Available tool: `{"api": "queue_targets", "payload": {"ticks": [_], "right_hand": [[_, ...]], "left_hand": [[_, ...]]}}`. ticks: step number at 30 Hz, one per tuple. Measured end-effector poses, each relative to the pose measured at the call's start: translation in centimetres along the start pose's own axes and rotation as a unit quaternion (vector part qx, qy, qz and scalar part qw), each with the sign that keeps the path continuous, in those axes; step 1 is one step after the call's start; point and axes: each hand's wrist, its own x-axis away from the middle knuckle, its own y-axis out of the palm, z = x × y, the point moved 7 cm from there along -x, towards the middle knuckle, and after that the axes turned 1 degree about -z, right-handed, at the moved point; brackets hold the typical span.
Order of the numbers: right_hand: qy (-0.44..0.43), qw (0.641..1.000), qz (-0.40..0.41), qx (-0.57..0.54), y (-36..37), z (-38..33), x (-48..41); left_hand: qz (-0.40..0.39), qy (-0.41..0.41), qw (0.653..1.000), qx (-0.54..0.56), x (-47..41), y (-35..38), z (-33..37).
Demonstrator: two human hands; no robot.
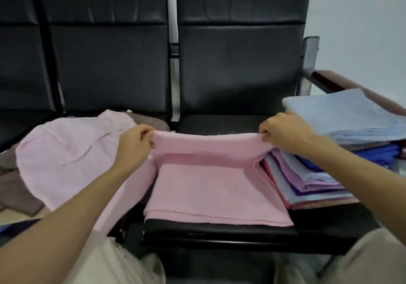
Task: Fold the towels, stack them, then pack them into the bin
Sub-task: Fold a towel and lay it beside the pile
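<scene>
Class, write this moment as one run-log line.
step: fold pink towel | left hand: pinches far edge | right hand: pinches far edge | folded stack: right of towel

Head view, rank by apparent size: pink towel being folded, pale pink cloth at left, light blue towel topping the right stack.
1-2. pink towel and pale pink cloth: about alike; a forearm hides part of the cloth, so unranked.
3. light blue towel: smallest showing, though cropped by the frame edge.

Single head-worn wide-angle view, facing forward and down, close above pink towel (215, 187) on black chair seat (219, 122).
</scene>
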Motion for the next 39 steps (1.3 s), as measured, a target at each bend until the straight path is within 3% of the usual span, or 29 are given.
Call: {"api": "queue_targets", "payload": {"ticks": [6, 11, 15, 19, 22, 27, 31, 34, 39], "right_hand": [[-0.007, 0.999, 0.043, -0.011, -0.1, -2.1, 4.8], [-0.038, 0.992, -0.082, -0.087, 3.2, -3.2, 8.2], [-0.063, 0.979, -0.121, -0.150, 3.7, -2.7, 8.8], [-0.129, 0.975, -0.149, -0.106, 3.9, -4.2, 9.6], [-0.144, 0.964, -0.198, -0.106, 5.5, -5.4, 9.9], [-0.155, 0.952, -0.253, -0.082, 7.1, -6.7, 9.9], [-0.078, 0.966, -0.184, -0.162, 6.3, -6.5, 8.3], [-0.077, 0.970, -0.112, -0.201, 6.4, -8.6, 6.9], [-0.093, 0.958, -0.229, -0.147, 9.9, -10.7, 7.0]], "left_hand": [[-0.122, 0.025, 0.992, -0.005, 2.3, -1.0, -0.9], [-0.205, 0.015, 0.978, 0.032, 3.7, -1.3, -2.0], [-0.263, 0.019, 0.963, 0.058, 4.3, -1.5, -2.2], [-0.346, 0.023, 0.938, 0.003, 5.1, -0.7, -2.2], [-0.416, 0.036, 0.905, -0.080, 5.8, 0.4, -3.0], [-0.471, 0.031, 0.874, -0.114, 6.5, 1.5, -3.5], [-0.492, 0.005, 0.863, -0.120, 6.7, 2.5, -3.0], [-0.458, 0.028, 0.869, -0.184, 5.9, 3.5, -2.3], [-0.347, 0.100, 0.899, -0.248, 2.8, 6.7, -1.2]]}}
